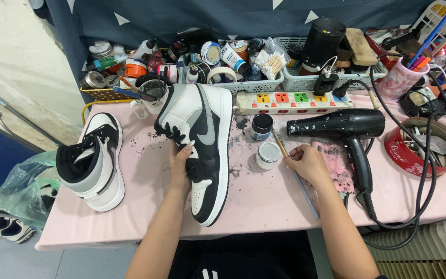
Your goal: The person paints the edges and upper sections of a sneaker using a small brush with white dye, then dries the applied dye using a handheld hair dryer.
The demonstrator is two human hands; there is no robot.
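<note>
— On the pink tabletop [264, 201], what's where, from the left?

— Left hand [180, 161] grips the black-and-white sneaker [202, 150], which lies lengthwise toward the person. Right hand [308, 163] holds a thin paintbrush [298, 178] just right of it, beside the white jar [268, 155].

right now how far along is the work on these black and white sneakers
Done, by the look of it: the second sneaker stands apart at the table's left, untouched. In hand: the left hand steadies the high-top sneaker lying on its side, while the right hand holds a thin paintbrush beside an open small jar and its white lid. Left: the brush is off the shoe, and the hair dryer lies idle.
</note>
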